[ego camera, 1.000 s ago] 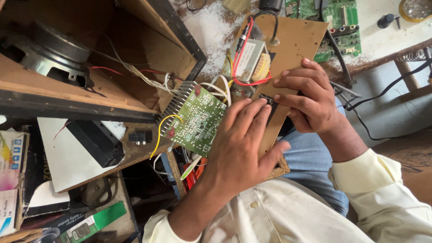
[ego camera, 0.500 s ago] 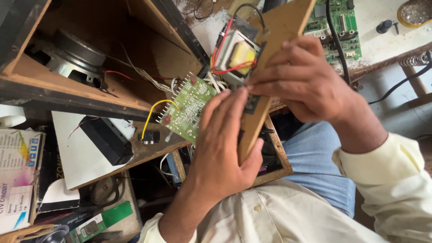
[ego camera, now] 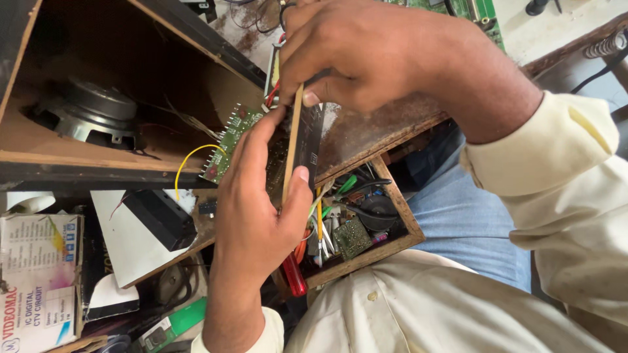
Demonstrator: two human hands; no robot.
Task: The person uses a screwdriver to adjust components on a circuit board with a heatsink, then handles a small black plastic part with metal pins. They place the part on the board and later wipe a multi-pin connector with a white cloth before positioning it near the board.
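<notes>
A thin wooden panel (ego camera: pixel 292 140), edge-on to the camera, is gripped above an open wooden drawer (ego camera: pixel 399 216) holding wires, small circuit boards and a red-handled screwdriver (ego camera: pixel 294 274). The left hand (ego camera: pixel 258 209) pinches its lower part and the right hand (ego camera: pixel 366 52) clamps the top, fingers closed on it. Compared with half a second ago, the panel is nearer the camera and turned edge-on, and the right hand now hides the transformer beside the open speaker cabinet (ego camera: pixel 85 117).

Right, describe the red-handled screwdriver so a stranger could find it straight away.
Start at the open wooden drawer of spare parts beneath the workbench edge. At its near left corner, just below the left hand, lies the screwdriver. Its translucent red handle is the only glossy red thing among the wires.
</notes>
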